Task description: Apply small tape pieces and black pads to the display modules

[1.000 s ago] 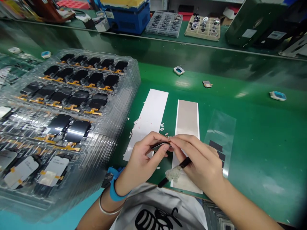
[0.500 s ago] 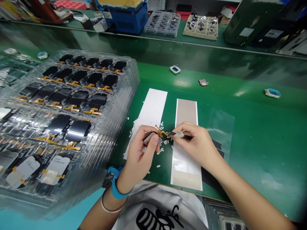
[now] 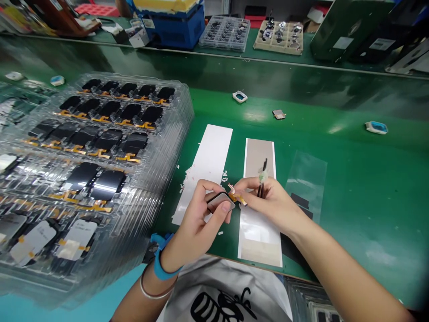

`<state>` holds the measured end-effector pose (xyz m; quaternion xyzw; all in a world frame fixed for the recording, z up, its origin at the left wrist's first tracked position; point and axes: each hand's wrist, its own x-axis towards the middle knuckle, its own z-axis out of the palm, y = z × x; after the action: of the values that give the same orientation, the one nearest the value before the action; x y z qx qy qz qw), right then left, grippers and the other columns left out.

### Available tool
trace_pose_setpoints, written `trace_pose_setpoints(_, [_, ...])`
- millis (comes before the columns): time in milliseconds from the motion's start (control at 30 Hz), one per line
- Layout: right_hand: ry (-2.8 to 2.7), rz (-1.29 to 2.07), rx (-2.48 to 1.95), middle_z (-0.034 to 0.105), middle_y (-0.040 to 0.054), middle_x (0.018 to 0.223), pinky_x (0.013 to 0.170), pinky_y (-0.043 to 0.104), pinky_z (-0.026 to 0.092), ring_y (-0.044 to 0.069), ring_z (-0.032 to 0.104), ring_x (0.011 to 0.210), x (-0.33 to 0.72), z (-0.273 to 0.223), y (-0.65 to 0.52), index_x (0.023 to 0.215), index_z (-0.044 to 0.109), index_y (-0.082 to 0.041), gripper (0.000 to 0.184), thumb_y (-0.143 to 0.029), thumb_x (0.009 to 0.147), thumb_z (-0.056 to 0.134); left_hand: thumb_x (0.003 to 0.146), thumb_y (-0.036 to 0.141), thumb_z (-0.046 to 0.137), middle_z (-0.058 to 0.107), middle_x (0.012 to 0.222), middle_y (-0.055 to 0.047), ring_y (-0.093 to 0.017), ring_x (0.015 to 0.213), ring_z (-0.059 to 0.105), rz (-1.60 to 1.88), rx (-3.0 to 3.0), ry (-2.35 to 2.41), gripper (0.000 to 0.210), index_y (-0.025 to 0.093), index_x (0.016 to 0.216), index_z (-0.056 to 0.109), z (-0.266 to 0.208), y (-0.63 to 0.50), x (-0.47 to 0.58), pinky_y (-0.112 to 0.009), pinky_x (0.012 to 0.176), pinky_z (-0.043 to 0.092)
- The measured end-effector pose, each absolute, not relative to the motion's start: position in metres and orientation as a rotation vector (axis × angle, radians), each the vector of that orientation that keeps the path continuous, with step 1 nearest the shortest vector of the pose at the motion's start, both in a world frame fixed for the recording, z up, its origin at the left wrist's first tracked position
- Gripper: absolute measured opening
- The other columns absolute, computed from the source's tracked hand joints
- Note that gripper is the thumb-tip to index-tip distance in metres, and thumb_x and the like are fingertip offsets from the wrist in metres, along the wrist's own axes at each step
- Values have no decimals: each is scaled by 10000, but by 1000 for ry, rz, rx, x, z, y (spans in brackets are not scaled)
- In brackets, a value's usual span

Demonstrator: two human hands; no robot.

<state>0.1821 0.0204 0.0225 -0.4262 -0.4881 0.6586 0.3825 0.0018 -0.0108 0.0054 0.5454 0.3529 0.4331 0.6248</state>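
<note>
My left hand (image 3: 196, 223) grips a small watch-sized display module (image 3: 218, 203) by its edges, grey back up, thumb on top. An orange flex cable (image 3: 241, 200) sticks out from its right side. The thumb and index finger of my right hand (image 3: 273, 203) are closed at that cable. Black tweezers (image 3: 264, 170) with a pale wrapping are tucked in my right hand, pointing up and away. Beneath the hands lie a white paper strip (image 3: 214, 147) and a grey-brown backed strip (image 3: 259, 156). Small white scraps (image 3: 187, 175) are scattered by the white strip.
A tall stack of clear trays (image 3: 167, 152) with black display modules stands at the left. Small white-framed pieces (image 3: 240, 96) and a loose module (image 3: 279, 114) lie toward the back. A clear film (image 3: 310, 172) lies right. The shelf holds a blue machine (image 3: 174, 27) and part trays (image 3: 224, 33).
The tweezers have swung from pointing left at the cable to pointing upward. My right hand's fingers have moved left onto the cable. The module is shifted slightly right and down.
</note>
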Motion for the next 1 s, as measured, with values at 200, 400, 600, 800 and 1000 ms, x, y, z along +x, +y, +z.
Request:
trace_pose_setpoints(200, [-1167, 1797, -945, 710, -4, 708, 685, 263, 561, 124, 669, 653, 180, 24, 15, 774, 718, -196, 214, -398, 832, 757, 1043, 263, 476, 522, 707, 53, -88, 613, 453, 966, 1248, 818, 92, 259, 1053, 385, 4, -8, 4, -152, 495, 328])
trace_pose_setpoints(400, [-1254, 1680, -1065, 661, -7, 643, 567, 235, 485, 105, 564, 566, 182, 24, 16, 734, 734, -201, 255, -441, 811, 767, 1044, 306, 470, 461, 698, 60, -98, 629, 426, 922, 1276, 847, 101, 258, 1060, 383, 3, -9, 4, -176, 532, 345])
trace_pose_setpoints(600, [-1448, 1382, -1247, 474, -52, 511, 440, 218, 210, 57, 283, 455, 180, 25, 9, 757, 757, -177, 152, -295, 834, 700, 1051, 388, 435, 475, 750, 50, -104, 660, 405, 868, 1249, 817, 142, 261, 1071, 376, 5, -10, 1, -189, 553, 335])
trace_pose_setpoints(800, [-1462, 1242, -1152, 573, -38, 608, 444, 211, 264, 42, 341, 460, 175, 29, 5, 696, 716, -169, 163, -213, 850, 685, 1065, 361, 407, 488, 722, 57, -100, 639, 405, 874, 1236, 843, 110, 256, 1067, 376, 2, -10, 1, -206, 565, 331])
trace_pose_setpoints(1000, [-1458, 1248, -1169, 601, -36, 618, 471, 201, 343, 65, 464, 506, 172, 23, 5, 701, 698, -176, 156, -216, 851, 683, 1058, 359, 423, 479, 697, 59, -98, 619, 427, 853, 1254, 880, 130, 245, 1042, 363, 0, -7, 2, -196, 523, 319])
